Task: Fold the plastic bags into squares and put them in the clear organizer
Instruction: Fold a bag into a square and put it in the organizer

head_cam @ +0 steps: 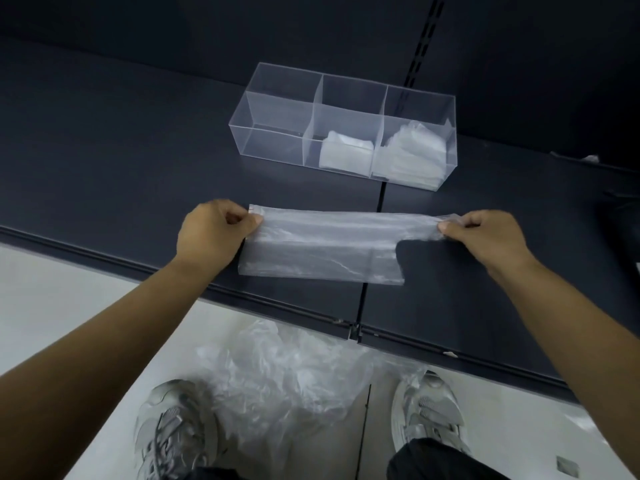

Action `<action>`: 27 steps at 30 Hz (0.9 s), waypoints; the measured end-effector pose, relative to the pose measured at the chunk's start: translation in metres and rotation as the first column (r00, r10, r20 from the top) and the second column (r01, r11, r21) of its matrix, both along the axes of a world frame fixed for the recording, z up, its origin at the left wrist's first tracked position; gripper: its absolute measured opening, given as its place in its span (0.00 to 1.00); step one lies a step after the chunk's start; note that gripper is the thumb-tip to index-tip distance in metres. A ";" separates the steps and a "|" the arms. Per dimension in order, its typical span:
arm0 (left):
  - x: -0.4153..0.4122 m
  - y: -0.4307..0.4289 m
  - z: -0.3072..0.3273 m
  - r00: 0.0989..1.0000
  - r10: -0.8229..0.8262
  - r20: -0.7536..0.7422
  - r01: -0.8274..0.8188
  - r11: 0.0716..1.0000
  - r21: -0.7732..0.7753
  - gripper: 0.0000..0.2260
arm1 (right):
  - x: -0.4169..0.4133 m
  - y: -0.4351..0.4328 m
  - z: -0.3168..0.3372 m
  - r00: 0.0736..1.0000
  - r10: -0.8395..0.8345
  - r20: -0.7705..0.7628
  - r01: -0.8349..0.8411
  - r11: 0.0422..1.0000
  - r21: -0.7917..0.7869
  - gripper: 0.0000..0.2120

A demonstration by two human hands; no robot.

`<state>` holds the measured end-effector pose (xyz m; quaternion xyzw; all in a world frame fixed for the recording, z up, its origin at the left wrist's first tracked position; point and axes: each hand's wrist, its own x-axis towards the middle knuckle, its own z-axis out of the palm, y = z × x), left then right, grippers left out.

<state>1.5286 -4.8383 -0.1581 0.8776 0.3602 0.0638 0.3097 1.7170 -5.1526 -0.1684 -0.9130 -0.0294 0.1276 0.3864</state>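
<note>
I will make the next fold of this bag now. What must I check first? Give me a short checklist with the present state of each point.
1. Left hand pinches one end of the plastic bag: ok.
2. Right hand pinches the other end: ok.
3. Bag pulled straight between the hands, over the shelf: ok.
4. Bag already a square: not ok, it is a long strip.
5. Layers lined up edge to edge: cannot tell.
6. Clear organizer has room: ok, its left compartment is empty.
</note>
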 end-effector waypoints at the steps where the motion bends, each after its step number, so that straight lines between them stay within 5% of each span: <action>1: -0.001 -0.005 0.002 0.999 -0.019 0.040 0.013 0.992 0.125 0.10 | 0.001 0.000 0.000 1.000 0.002 0.006 -0.002 1.000 -0.016 0.13; 4: -0.006 -0.030 0.007 0.948 -0.261 0.184 0.179 0.911 0.372 0.11 | 0.003 0.001 -0.002 1.000 0.009 0.001 -0.009 0.999 -0.038 0.12; 9: -0.013 -0.061 -0.015 0.855 -0.491 -0.165 0.517 0.830 0.210 0.28 | -0.002 0.004 0.008 0.999 0.025 -0.023 -0.028 0.992 -0.127 0.07; 13: -0.027 -0.063 -0.032 0.803 -0.487 -0.344 0.590 0.729 0.347 0.35 | -0.038 0.036 0.029 0.916 0.118 0.384 -0.009 0.962 -0.274 0.16; 15: -0.028 -0.064 -0.032 0.808 -0.484 -0.337 0.585 0.726 0.361 0.36 | -0.077 0.073 0.032 0.818 0.333 0.470 -0.258 0.941 -0.219 0.18; 17: -0.028 -0.064 -0.032 0.800 -0.483 -0.356 0.595 0.716 0.365 0.37 | -0.115 0.108 0.023 0.704 0.604 0.373 -0.574 0.794 -0.202 0.21; 19: -0.028 -0.064 -0.033 0.780 -0.491 -0.388 0.619 0.695 0.366 0.36 | -0.135 0.129 0.005 0.612 0.747 0.260 -0.694 0.665 -0.277 0.25; 27: -0.034 -0.059 -0.029 0.803 -0.486 -0.345 0.592 0.721 0.360 0.39 | -0.073 0.061 -0.030 0.729 0.667 0.155 -0.459 0.644 -0.612 0.30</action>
